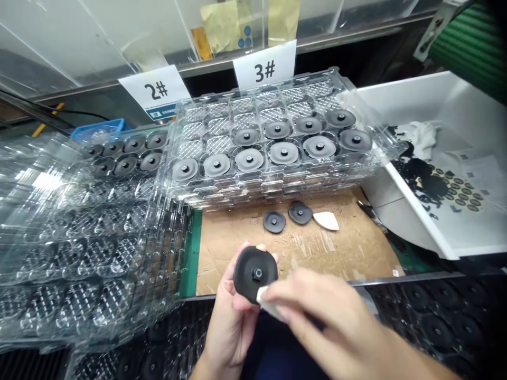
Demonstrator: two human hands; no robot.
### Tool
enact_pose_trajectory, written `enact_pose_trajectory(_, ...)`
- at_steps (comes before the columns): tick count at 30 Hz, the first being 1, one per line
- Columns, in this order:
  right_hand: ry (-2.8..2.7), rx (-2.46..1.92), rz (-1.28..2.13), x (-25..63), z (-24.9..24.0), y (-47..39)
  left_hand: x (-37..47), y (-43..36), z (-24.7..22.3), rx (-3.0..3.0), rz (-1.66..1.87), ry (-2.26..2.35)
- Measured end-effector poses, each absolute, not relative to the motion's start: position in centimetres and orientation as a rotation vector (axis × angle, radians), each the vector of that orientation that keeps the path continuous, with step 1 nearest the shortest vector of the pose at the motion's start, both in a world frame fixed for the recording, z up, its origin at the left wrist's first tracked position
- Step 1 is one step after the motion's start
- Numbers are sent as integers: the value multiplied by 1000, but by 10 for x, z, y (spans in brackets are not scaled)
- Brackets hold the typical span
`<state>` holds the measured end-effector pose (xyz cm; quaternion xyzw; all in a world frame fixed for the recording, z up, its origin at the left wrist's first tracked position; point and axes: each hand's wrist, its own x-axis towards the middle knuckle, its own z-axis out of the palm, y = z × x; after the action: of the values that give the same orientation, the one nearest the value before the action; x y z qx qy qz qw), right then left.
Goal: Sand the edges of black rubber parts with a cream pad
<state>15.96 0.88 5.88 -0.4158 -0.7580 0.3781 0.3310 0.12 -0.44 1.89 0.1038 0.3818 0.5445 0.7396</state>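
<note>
A round black part (253, 266) with a small raised stud at its centre is held by my left hand (233, 311), its fingers wrapped round the far and near edges. My right hand (320, 311) pinches a white piece (271, 305), which touches the part's lower right edge. Beyond my hands, two similar black parts (274, 221) (300, 212) and a pointed white piece (326, 220) lie on brown cardboard (229, 237).
Stacked clear trays (277, 169) holding black parts stand behind the cardboard. More clear trays (91, 232) fill the left. A white bin (420, 211) with black scraps is at the right. A green hose (471, 50) hangs at upper right.
</note>
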Motion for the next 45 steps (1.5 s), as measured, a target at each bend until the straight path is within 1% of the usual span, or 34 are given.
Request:
enact_pose_trajectory(2, -1890, -1208, 958, 162, 55, 16, 1, -5, 16, 239, 1222, 853)
enact_pose_trajectory(4, -1786, -1306, 838, 162, 54, 23, 1, -5, 15, 253, 1220, 864)
enact_pose_trajectory(6, -1777, -1208, 781, 159, 55, 26, 1, -6, 14, 261, 1198, 861)
enact_pose_trajectory(9, -1903, -1025, 879, 150, 59, 24, -1, -8, 13, 259, 1178, 886)
enact_pose_trajectory(12, -2019, -1095, 975, 140, 61, 24, -3, -9, 13, 258, 1152, 910)
enact_pose_trajectory(15, -1989, -956, 909, 133, 63, 26, -4, -10, 14, 260, 1121, 853)
enact_pose_trajectory(16, -1968, -893, 931, 133, 63, 27, -4, -9, 14, 262, 1119, 835)
enact_pose_trajectory(18, -1928, -871, 1081, 139, 58, 27, -6, -7, 14, 260, 1138, 813)
enact_pose_trajectory(20, -1817, -1064, 1233, 150, 43, 25, -9, -5, 13, 231, 1165, 797)
enact_pose_trajectory(21, -1719, -1216, 1252, 157, 31, 23, -11, -4, 12, 206, 1172, 787)
enact_pose_trajectory(24, -1475, -1573, 1170, 174, -17, 13, -15, -1, 9, 126, 1165, 730)
enact_pose_trajectory(27, -1517, -1639, 1175, 180, -58, 2, -16, 2, 9, 94, 1147, 647)
enact_pose_trajectory(29, -1562, -1636, 1183, 179, -67, 0, -16, 3, 11, 96, 1135, 630)
enact_pose_trajectory(31, -1570, -1628, 1162, 177, -56, 6, -15, 3, 12, 111, 1120, 646)
enact_pose_trajectory(34, -1551, -1565, 1107, 167, -12, 20, -11, 0, 12, 143, 1103, 691)
enact_pose_trajectory(37, -1650, -1311, 1008, 149, 37, 27, -6, -4, 10, 178, 1109, 746)
enact_pose_trajectory(39, -1809, -1134, 986, 138, 57, 26, -4, -6, 9, 184, 1090, 797)
enact_pose_trajectory(43, -2067, -1030, 1225, 128, 66, 26, -4, -7, 12, 191, 1078, 916)
enact_pose_trajectory(45, -2031, -1082, 1121, 126, 63, 29, -2, -7, 14, 208, 1071, 938)
